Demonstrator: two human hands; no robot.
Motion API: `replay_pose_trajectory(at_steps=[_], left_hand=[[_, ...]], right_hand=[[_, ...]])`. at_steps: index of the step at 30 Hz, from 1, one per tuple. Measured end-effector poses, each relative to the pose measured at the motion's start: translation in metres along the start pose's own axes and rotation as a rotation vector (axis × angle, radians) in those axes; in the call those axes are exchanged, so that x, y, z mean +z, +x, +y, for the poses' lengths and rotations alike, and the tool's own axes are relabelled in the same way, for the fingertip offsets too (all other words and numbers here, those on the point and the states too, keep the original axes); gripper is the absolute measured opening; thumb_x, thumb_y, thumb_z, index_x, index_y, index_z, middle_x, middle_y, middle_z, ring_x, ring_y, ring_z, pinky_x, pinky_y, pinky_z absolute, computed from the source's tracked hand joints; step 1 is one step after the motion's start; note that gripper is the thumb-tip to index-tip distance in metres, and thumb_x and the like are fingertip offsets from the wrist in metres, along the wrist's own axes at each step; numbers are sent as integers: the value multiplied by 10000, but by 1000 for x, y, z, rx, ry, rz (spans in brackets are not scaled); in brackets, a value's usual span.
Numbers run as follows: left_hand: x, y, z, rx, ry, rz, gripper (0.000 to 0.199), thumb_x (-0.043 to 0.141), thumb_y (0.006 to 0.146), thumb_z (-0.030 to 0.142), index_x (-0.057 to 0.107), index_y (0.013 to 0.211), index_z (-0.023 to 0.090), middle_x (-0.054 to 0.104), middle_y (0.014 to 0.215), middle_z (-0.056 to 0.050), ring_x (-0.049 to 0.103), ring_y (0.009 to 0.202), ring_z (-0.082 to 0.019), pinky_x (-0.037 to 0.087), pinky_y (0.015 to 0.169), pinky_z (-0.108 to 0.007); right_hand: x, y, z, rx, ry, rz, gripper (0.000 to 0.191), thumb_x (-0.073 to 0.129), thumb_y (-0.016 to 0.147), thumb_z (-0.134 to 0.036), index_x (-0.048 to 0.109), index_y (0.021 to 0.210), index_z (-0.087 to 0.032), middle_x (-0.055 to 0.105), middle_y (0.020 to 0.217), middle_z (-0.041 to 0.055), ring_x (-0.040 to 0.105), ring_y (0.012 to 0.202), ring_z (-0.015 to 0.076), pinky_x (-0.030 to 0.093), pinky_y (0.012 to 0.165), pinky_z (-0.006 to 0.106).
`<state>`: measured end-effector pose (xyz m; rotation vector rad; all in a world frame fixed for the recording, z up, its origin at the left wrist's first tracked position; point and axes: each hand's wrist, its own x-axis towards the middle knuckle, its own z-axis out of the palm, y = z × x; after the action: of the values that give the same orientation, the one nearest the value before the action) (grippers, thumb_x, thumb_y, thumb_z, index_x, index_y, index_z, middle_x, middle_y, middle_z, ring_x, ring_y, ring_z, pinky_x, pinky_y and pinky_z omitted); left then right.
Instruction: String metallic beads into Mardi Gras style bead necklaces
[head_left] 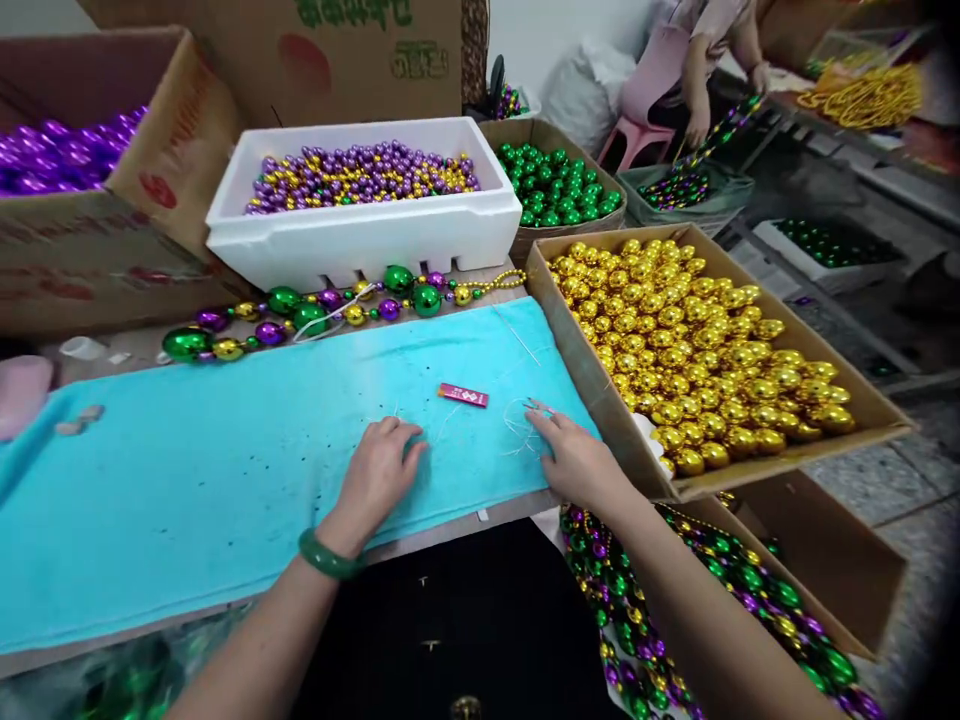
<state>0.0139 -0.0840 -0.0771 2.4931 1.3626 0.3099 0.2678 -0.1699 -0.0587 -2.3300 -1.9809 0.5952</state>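
Observation:
My left hand, a green bangle at its wrist, rests on the turquoise cloth with its thumb apart and fingertips curled down; no held thing shows. To the right, my right hand lies with fingers stretched over the cloth's right end. Loops of thin white thread lie by its fingertips, along with a small slim item too small to name. Between and beyond both hands sits a small flat red packet with white marks and a yellow end. A thin needle-like line lies farther back.
A strung bead garland lies behind the cloth, before a white foam box of purple and gold beads. Boxes of gold beads, green beads and purple beads stand around. Another person handles beads at back right.

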Motion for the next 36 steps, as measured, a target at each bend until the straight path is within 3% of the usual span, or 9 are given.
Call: replay_pose_trajectory(at_steps=[3, 8, 12, 16, 20, 24, 29, 33, 36], left_hand=[[3, -2, -6, 9, -23, -16, 219, 502, 846, 274, 633, 982, 163, 603, 916, -73, 539, 899, -226, 445, 847, -383], [5, -3, -9, 6, -27, -30, 215, 513, 843, 277, 638, 973, 160, 600, 892, -73, 534, 867, -223, 448, 823, -378], [6, -1, -8, 12, -7, -30, 232, 490, 856, 301, 642, 970, 168, 596, 887, -70, 531, 858, -218, 447, 819, -374], [5, 2, -5, 7, 13, -56, 248, 490, 858, 303, 647, 978, 155, 598, 885, -75, 532, 860, -221, 454, 817, -381], [2, 1, -6, 15, 11, -79, 257, 486, 859, 301, 644, 998, 153, 599, 901, -82, 536, 881, -231, 461, 824, -394], [2, -2, -7, 26, -6, -49, 254, 504, 849, 304, 646, 996, 154, 610, 913, -88, 547, 890, -236, 465, 827, -394], [1, -3, 6, 53, -114, 27, 251, 472, 870, 298, 647, 987, 162, 627, 879, -71, 579, 859, -203, 481, 795, -350], [0, -3, 15, 59, -226, 4, 244, 437, 884, 261, 638, 998, 182, 644, 879, -48, 599, 824, -167, 492, 755, -304], [-3, -2, 9, 31, -227, 7, 247, 441, 870, 241, 634, 1014, 186, 654, 910, -50, 606, 842, -171, 495, 763, -302]], right_hand=[[3, -3, 7, -10, -4, -38, 546, 478, 793, -172, 447, 1337, -212, 519, 1266, 127, 517, 1099, 305, 447, 812, 382], [15, -8, 13, -39, 53, 42, 272, 427, 877, -248, 617, 1070, -220, 586, 1086, 95, 543, 1038, 245, 453, 801, 334], [23, -10, 15, -79, 90, 106, 263, 373, 913, -263, 621, 979, -205, 601, 992, 88, 583, 902, 217, 461, 732, 314], [21, -17, 9, -141, 184, 168, 230, 386, 913, -236, 612, 945, -210, 607, 941, 77, 586, 881, 199, 459, 741, 293], [22, -35, -3, -331, 324, 207, 199, 417, 901, -185, 605, 963, -200, 601, 891, 67, 578, 833, 172, 457, 722, 268], [37, -43, -18, -446, 322, 220, 192, 441, 879, -140, 605, 970, -178, 598, 877, 71, 562, 813, 167, 452, 707, 261], [52, -21, -45, -448, 291, 239, 193, 435, 876, -145, 610, 949, -179, 604, 870, 65, 565, 795, 158, 442, 694, 250], [45, -6, -74, -495, 324, 304, 202, 421, 878, -159, 610, 947, -170, 611, 875, 67, 564, 796, 158, 445, 695, 255], [35, -9, -91, -637, 367, 329, 198, 427, 857, -156, 617, 912, -167, 615, 864, 68, 558, 789, 163, 455, 679, 258]])
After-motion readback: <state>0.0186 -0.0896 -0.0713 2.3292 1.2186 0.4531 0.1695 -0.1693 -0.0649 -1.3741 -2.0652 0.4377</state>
